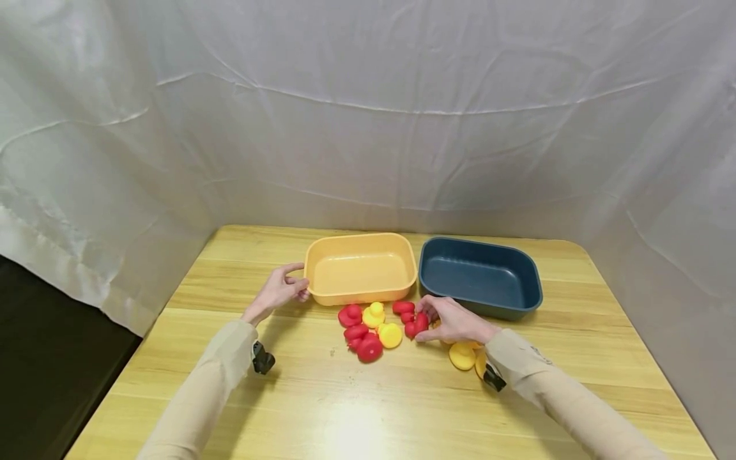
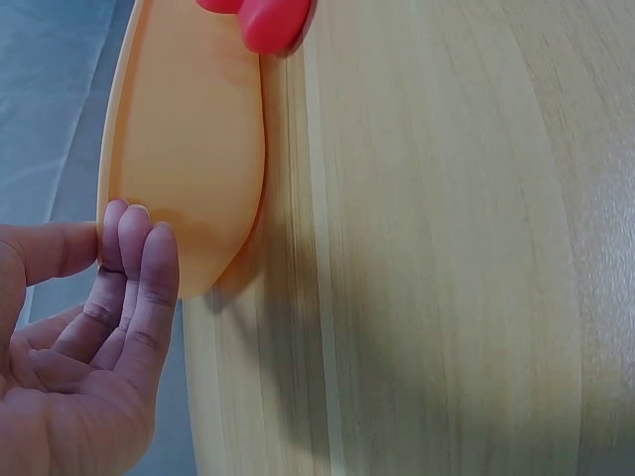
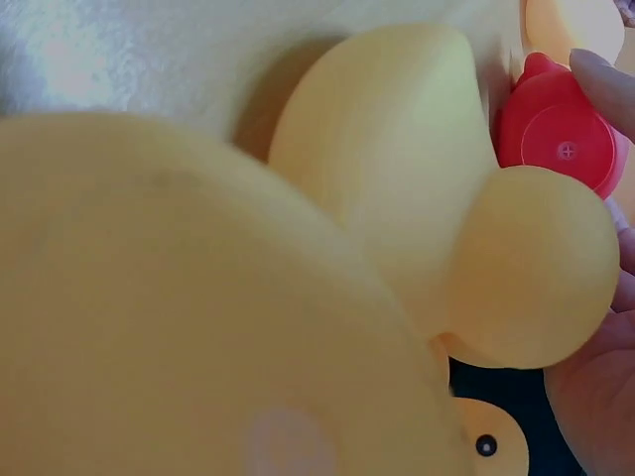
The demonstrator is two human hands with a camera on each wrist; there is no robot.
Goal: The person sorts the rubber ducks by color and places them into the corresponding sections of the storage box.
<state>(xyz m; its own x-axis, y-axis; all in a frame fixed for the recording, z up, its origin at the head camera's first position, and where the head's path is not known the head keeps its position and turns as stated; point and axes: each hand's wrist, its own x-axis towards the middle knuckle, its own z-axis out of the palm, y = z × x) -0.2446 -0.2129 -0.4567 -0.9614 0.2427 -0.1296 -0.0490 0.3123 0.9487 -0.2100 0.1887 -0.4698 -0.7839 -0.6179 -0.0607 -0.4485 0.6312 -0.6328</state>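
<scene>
My left hand (image 1: 278,292) touches the left end of the orange-yellow basin (image 1: 361,298). In the left wrist view, its fairly straight fingers (image 2: 149,288) rest against the basin's end wall. At the right, my right hand (image 1: 454,319) pinches a red toy duck (image 1: 417,326) between thumb and fingers. The right wrist view shows that red duck's round underside (image 3: 561,144) turned toward the camera. Just behind it lies another red duck (image 1: 404,307). Several yellow ducks (image 1: 462,356) sit beneath and beside my right wrist, partly hidden by it.
A dark blue basin (image 1: 482,303) stands right of the orange one. Red ducks (image 1: 370,347) and yellow ducks (image 1: 391,335) lie grouped in front of the orange basin. Pale sheeting (image 1: 368,160) hangs behind and beside the wooden table (image 1: 322,396).
</scene>
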